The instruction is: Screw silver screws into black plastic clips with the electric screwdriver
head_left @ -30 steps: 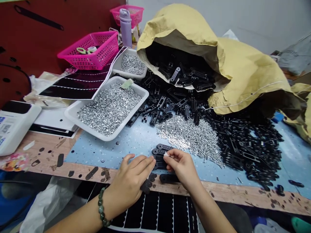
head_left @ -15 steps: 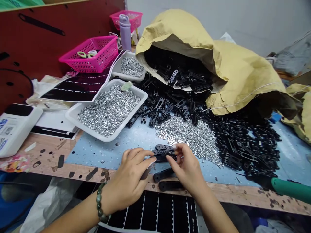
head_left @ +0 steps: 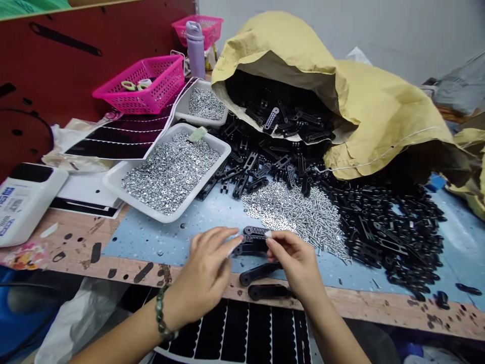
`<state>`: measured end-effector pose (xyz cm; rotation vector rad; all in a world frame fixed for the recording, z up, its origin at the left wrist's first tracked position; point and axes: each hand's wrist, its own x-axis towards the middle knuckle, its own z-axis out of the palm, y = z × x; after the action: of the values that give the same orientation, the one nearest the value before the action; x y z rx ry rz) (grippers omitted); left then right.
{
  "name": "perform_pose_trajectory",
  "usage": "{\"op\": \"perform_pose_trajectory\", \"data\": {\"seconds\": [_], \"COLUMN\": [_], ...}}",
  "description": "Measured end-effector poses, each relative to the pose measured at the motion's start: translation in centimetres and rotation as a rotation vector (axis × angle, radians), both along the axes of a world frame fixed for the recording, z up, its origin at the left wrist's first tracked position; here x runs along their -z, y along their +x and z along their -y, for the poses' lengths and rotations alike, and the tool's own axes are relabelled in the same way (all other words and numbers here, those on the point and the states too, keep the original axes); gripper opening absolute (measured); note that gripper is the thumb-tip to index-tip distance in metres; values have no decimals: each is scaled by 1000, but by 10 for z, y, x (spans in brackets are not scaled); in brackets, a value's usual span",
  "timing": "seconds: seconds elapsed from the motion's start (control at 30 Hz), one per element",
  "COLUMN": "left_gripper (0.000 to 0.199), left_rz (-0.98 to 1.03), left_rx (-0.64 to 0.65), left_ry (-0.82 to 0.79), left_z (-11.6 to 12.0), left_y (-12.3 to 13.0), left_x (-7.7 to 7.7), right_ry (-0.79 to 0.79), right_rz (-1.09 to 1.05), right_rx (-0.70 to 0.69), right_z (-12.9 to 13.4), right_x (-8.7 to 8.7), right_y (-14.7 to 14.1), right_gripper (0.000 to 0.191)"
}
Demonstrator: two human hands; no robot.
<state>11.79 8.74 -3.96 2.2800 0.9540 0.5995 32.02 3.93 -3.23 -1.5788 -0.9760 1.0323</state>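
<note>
The desk point(head_left: 81, 253) is spanning beneath both hands. The left hand point(head_left: 206, 268) is reaching a black bar point(head_left: 253, 246), its grip impossible to tell; the right hand point(head_left: 297, 260) is pinching the bar's right end. 2 other bars point(head_left: 269, 291) are lying nearer the front edge.

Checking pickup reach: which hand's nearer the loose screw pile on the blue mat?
Right. The right hand is just short of the loose screw pile, on the wearer's side; the left hand is farther off, to the pile's left.
</note>
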Motion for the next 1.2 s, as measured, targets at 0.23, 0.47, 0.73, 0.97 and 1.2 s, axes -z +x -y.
{"op": "perform_pose_trajectory", "data": {"seconds": [0.23,0.47,0.73,0.97,1.2], "left_gripper": [61,67,54,56,57], "left_rz": [-150,-181,-184,-74,106], "left_rx": [122,138,133,189,19], "left_ry": [207,215,184,-47,-191], "left_z": [3,3,-1,-12,-8], "left_y": [8,5,17,21,21], "left_x": [7,6,2,-18,-14], "right_ry": [-99,-101,-120,354,243], "right_rz": [11,34,695,686,276], "right_rx": [28,34,-90,-342,-254], "right_z": [-17,-17,-21,-8,-6], "right_x": [22,22,14,-13,-14], "right_y": [-9,-8,-3,-9,-3], "right_gripper": [20,19,8,30,15]}}
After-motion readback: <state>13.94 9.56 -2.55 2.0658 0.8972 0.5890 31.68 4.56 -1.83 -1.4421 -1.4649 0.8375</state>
